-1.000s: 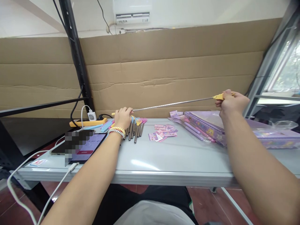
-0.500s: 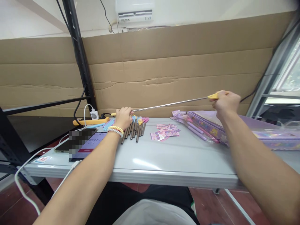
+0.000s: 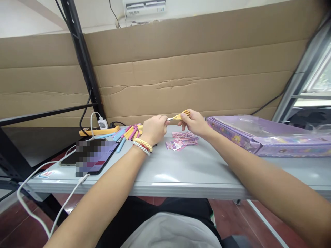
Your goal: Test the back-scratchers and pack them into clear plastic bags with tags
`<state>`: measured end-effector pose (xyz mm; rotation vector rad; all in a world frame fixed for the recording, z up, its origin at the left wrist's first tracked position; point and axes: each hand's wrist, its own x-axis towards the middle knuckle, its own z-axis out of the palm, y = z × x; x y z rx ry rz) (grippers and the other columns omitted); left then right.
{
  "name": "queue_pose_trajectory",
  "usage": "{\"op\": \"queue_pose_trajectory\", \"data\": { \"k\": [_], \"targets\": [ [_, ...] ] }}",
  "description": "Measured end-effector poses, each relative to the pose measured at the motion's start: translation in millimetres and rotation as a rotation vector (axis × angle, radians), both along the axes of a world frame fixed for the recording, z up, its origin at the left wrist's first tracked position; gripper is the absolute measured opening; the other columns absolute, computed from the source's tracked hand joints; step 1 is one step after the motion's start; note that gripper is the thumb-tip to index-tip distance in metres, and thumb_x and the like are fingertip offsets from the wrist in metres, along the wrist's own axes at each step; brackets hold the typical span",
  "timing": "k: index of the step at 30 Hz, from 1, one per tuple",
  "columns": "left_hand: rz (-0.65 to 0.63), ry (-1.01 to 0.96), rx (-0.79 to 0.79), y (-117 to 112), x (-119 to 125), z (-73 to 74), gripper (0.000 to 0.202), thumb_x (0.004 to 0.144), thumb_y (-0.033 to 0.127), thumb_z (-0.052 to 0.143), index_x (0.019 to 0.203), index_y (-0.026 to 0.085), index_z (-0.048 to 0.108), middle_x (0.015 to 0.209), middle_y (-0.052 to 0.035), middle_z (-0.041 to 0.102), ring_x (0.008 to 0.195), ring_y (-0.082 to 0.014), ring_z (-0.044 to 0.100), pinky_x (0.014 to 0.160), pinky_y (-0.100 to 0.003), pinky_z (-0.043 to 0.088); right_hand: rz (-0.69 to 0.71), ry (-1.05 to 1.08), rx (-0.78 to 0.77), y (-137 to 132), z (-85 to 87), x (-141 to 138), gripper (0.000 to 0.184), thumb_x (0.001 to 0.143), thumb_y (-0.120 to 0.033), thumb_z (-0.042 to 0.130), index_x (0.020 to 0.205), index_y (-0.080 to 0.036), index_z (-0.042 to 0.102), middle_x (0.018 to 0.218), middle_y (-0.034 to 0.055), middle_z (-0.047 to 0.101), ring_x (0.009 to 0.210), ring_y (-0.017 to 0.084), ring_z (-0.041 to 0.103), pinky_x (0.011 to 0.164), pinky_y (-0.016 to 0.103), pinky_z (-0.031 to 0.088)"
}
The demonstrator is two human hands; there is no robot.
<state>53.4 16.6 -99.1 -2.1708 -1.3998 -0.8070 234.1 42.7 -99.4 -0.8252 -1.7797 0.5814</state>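
A yellow telescopic back scratcher (image 3: 178, 117) with a claw-shaped head is held level above the table, and only a short bit of metal rod shows between my hands. My right hand (image 3: 196, 122) pinches it at the yellow head. My left hand (image 3: 155, 129), with beaded bands at the wrist, is closed around the other end, which it hides. Just left of that hand lies a pile of back scratchers (image 3: 131, 132) with pink, yellow and blue handles. Small pink printed cards (image 3: 182, 142) are spread on the table below my hands.
A purple patterned box (image 3: 245, 139) with clear plastic lies at right. On the left are a phone with a lit screen (image 3: 107, 160), a yellow power strip (image 3: 103, 131) and white cables (image 3: 31, 208). A black post (image 3: 84, 65) rises behind, before a cardboard wall (image 3: 181, 79).
My hands have come together and the long extended rod is now short. My right hand moved left, my left hand slightly right. The scratchers' coloured handles now show beside my left hand.
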Motion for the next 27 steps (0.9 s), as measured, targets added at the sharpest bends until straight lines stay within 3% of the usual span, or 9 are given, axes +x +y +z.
{"op": "queue_pose_trajectory", "data": {
  "k": [5, 9, 15, 20, 23, 27],
  "targets": [
    [-0.217, 0.048, -0.231, 2.8, -1.4, -8.8, 0.028, 0.086, 0.036, 0.045, 0.106, 0.023, 0.06, 0.087, -0.0032, 0.069, 0.078, -0.0194, 0.062, 0.064, -0.027, 0.04, 0.002, 0.24, -0.185, 14.4, -2.7, 18.4, 0.034, 0.082, -0.042, 0.066, 0.078, -0.014, 0.048, 0.055, 0.0007, 0.055, 0.04, 0.01, 0.051, 0.032, 0.017, 0.032],
    [-0.295, 0.029, -0.278, 4.3, -1.2, -11.4, 0.029, 0.086, 0.037, 0.043, 0.096, 0.02, 0.063, 0.077, -0.0035, 0.068, 0.067, -0.0171, 0.06, 0.062, -0.027, 0.04, 0.003, 0.409, -0.227, 13.3, 1.1, 21.8, 0.033, 0.079, -0.038, 0.07, 0.075, -0.015, 0.047, 0.056, -0.0003, 0.055, 0.04, 0.009, 0.051, 0.033, 0.017, 0.036],
    [-0.328, -0.071, -0.193, 4.0, 1.6, -12.1, 0.033, 0.089, 0.038, 0.04, 0.085, 0.016, 0.065, 0.068, -0.0039, 0.066, 0.056, -0.0139, 0.054, 0.057, -0.026, 0.036, 0.291, 0.308, -0.322, 3.7, -10.6, 3.5, 0.041, 0.065, -0.037, 0.08, 0.083, -0.014, 0.052, 0.075, 0.0047, 0.061, 0.063, 0.015, 0.062, 0.039, 0.019, 0.046],
    [-0.426, -0.085, -0.317, 1.4, -2.8, -10.0, 0.043, 0.09, 0.046, 0.035, 0.088, 0.018, 0.067, 0.065, -0.0013, 0.066, 0.057, -0.013, 0.055, 0.057, -0.025, 0.038, 0.313, 0.299, -0.41, 0.4, -12.8, -1.5, 0.031, 0.072, -0.036, 0.073, 0.084, -0.015, 0.053, 0.078, 0.0045, 0.061, 0.063, 0.014, 0.059, 0.04, 0.02, 0.045],
    [-0.321, -0.148, -0.276, 9.1, -10.9, -11.7, 0.05, 0.09, 0.051, 0.03, 0.09, 0.019, 0.069, 0.074, -0.0035, 0.069, 0.068, -0.0162, 0.06, 0.062, -0.026, 0.042, 0.26, 0.282, -0.484, 1.2, -7.8, 7.9, 0.023, 0.074, -0.031, 0.069, 0.084, -0.014, 0.056, 0.07, 0.0035, 0.058, 0.057, 0.012, 0.054, 0.042, 0.02, 0.042],
    [-0.034, -0.255, -0.174, 28.0, -26.4, -18.0, 0.039, 0.087, 0.043, 0.038, 0.09, 0.021, 0.07, 0.088, -0.0068, 0.072, 0.083, -0.0209, 0.064, 0.073, -0.029, 0.045, 0.178, -0.042, -0.579, 1.9, -7.6, 15.0, 0.017, 0.076, -0.029, 0.061, 0.079, -0.012, 0.061, 0.057, 0.0019, 0.051, 0.048, 0.011, 0.047, 0.042, 0.02, 0.035]
  ]
}}
